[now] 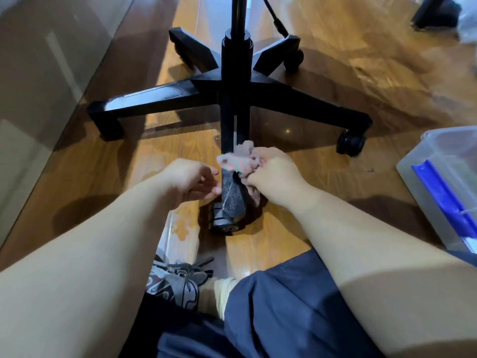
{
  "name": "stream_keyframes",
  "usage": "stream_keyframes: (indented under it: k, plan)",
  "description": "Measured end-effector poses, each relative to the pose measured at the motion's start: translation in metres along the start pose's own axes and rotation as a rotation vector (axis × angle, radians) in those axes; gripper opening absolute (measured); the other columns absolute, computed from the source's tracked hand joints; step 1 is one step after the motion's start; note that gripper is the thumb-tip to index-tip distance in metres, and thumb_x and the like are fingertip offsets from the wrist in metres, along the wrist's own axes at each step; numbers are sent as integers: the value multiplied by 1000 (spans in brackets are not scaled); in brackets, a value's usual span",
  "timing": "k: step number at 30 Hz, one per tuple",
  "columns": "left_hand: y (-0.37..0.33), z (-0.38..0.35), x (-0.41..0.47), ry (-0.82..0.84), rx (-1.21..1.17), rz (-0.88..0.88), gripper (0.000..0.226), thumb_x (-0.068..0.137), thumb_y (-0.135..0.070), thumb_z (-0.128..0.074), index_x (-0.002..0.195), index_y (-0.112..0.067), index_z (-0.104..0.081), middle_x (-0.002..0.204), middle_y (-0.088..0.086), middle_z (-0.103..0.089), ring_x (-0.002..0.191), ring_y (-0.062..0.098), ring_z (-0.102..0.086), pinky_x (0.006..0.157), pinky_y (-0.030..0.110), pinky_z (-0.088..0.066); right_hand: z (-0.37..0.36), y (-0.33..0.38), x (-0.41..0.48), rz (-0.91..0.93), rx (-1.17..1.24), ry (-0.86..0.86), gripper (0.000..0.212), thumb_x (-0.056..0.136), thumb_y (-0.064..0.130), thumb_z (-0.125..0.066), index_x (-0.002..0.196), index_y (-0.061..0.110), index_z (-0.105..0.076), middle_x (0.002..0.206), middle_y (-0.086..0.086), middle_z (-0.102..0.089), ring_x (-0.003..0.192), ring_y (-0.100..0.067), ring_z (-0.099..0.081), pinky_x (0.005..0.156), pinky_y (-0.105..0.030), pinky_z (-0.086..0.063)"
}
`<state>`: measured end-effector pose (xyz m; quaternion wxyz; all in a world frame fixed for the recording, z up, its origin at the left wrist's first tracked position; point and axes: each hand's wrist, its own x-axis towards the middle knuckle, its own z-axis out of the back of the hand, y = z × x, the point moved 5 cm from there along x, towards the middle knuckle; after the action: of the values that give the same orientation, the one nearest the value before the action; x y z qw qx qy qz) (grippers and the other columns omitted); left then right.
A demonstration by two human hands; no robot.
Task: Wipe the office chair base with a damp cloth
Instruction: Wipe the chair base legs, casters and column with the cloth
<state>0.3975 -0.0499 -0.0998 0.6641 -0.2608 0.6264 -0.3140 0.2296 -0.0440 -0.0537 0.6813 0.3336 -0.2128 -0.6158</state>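
Dust lay pale along the top of the far-left leg of the chair base, so I judged that arm unwiped. Nearer me, my left hand rested against the left side of the near leg, fingers loose and holding nothing, just steadying the thing. That near leg ran straight toward me from the hub, with its caster on the wooden floor at the end. Its tip looked speckled grey, whether from damp or from grime I could not tell.

My right hand was clenched on the damp cloth, a bunched pinkish-grey rag pressed on top of the near leg and spilling down its right side. So I took the work to be early to middling: one leg under the cloth, the other four and the central column seemingly to come.

Further right, the right-hand leg reached out to its own caster, and beyond it stood a clear plastic box with a blue piece across it, cut off by the frame edge.

Much was hidden. The seat above was out of view, the undersides of all legs could not be seen, and my fingers beneath the cloth were covered.
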Motion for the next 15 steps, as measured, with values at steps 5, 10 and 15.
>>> stream_keyframes:
  k: [5, 10, 15]
  plan:
    - [-7, -3, 5, -89, 67, -14, 19, 96, -8, -46, 90, -7, -63, 50, 5, -66, 41, 13, -64, 40, 20, -50, -19, 1, -20, 92, -101, 117, 15, 80, 27, -66, 86, 14, -67, 119, -1, -55, 98, -11, -49, 66, -13, -34]
    - [-21, -5, 8, -215, -100, -165, 19, 97, -10, -47, 101, -11, -66, 62, 5, -70, 48, 11, -65, 47, 22, -53, -4, -1, -2, 37, 55, -86, 37, 89, 14, -60, 125, 20, -59, 128, 2, -57, 112, -14, -54, 77, -8, -37]
    - [-54, -14, 0, -20, -65, -601, 38, 87, -30, -62, 125, -30, -58, 110, -5, -66, 98, 11, -65, 77, 24, -53, -1, -3, 46, -276, 841, -159, 22, 89, 17, -61, 110, 22, -64, 103, -1, -67, 95, -15, -65, 79, -27, -56]
